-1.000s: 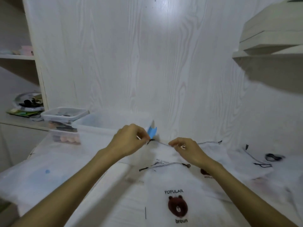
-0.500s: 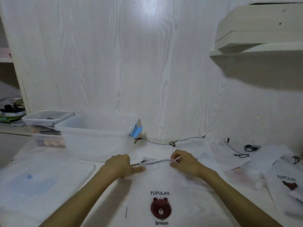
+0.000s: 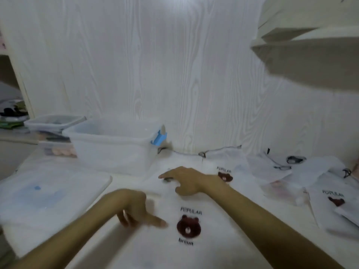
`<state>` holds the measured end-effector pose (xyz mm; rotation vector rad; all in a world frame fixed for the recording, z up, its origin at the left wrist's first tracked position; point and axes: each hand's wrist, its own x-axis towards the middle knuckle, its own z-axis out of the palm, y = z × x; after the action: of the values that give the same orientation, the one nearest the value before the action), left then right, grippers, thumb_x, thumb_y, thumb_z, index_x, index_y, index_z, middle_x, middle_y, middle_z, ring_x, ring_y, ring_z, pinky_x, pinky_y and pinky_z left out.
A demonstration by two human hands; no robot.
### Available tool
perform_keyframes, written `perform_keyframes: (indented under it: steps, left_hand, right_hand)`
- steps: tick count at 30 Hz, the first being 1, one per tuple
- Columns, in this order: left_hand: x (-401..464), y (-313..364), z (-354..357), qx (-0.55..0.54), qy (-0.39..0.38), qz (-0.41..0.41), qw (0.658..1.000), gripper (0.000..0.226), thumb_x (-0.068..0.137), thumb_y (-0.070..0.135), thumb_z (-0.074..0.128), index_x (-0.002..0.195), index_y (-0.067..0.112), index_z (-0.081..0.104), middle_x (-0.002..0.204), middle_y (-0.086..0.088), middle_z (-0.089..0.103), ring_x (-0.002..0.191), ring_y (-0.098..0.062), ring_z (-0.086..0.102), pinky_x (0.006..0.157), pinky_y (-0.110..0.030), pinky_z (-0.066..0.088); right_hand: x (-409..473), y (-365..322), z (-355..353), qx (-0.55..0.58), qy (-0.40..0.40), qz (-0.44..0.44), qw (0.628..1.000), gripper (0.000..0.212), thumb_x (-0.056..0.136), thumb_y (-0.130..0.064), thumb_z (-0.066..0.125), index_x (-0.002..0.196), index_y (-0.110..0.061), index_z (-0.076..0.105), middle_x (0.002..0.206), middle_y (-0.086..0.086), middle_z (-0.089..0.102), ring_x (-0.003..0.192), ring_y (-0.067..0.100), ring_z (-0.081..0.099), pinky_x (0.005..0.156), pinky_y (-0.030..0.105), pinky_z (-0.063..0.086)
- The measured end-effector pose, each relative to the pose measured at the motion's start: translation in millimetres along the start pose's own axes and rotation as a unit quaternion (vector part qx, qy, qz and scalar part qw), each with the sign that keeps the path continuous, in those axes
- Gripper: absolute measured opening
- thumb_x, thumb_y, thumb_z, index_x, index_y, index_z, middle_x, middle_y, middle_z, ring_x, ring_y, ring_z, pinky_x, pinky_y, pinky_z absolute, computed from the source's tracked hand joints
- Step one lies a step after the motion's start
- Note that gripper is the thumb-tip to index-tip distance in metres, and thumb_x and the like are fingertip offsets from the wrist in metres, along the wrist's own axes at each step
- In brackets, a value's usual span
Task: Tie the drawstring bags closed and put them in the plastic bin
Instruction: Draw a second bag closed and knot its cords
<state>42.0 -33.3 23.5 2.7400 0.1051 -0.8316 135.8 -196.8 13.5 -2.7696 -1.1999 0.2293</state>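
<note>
A white drawstring bag [image 3: 188, 227] with a brown bear print and the word POPULAR lies flat in front of me. My right hand [image 3: 186, 181] rests on its top edge, fingers stretched to the left over a dark bit of cord, thumb spread apart. My left hand [image 3: 136, 208] is blurred at the bag's left side, its index finger pointing right and touching the fabric; it holds nothing. The clear plastic bin [image 3: 112, 152] with a blue latch [image 3: 158, 139] stands open at the back left.
More bear-print bags lie behind [image 3: 223, 172] and to the right [image 3: 334, 200], with loose cords by the wall. A clear lid [image 3: 48, 191] lies at left. A smaller lidded box [image 3: 54, 123] stands behind the bin. A shelf [image 3: 310, 47] juts out above right.
Both hands left the cord they were pulling taut. My left hand dropped down to the bag's left side, and my right hand shifted left onto the bag's top edge.
</note>
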Motion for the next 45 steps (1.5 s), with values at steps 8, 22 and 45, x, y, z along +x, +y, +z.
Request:
perform_keyframes:
  steps: [8,22,45]
  left_hand:
    - [-12,-18,1,-0.136,-0.04,0.089,0.986,0.008,0.092,0.024,0.057,0.084,0.021,0.054,0.095,0.009,0.071,0.084,-0.009,0.069,0.068,-0.017,0.048]
    - [21,57,-29,-0.502,0.267,0.127,0.813,0.067,0.09,0.068,0.028,0.094,0.011,0.064,0.097,-0.009,0.068,0.087,-0.025,0.064,0.076,-0.034,0.05]
    - [86,37,21,-0.523,0.382,0.16,0.745,0.05,0.098,0.034,0.046,0.057,0.009,0.06,0.039,0.006,0.051,0.038,-0.007,0.044,0.044,-0.021,0.035]
  right_hand:
    - [-49,30,-26,0.117,0.065,0.024,0.991,0.006,0.083,-0.02,0.067,0.087,-0.022,0.064,0.112,0.003,0.065,0.108,0.02,0.057,0.094,0.035,0.045]
    - [-100,80,-30,0.721,0.415,0.227,0.506,0.007,0.093,-0.005,0.054,0.087,-0.006,0.057,0.076,0.006,0.055,0.049,0.006,0.055,0.04,0.015,0.044]
    - [-111,85,28,0.554,0.419,0.283,0.661,0.014,0.094,-0.008,0.051,0.091,-0.002,0.063,0.072,0.013,0.066,0.058,0.018,0.057,0.052,0.023,0.043]
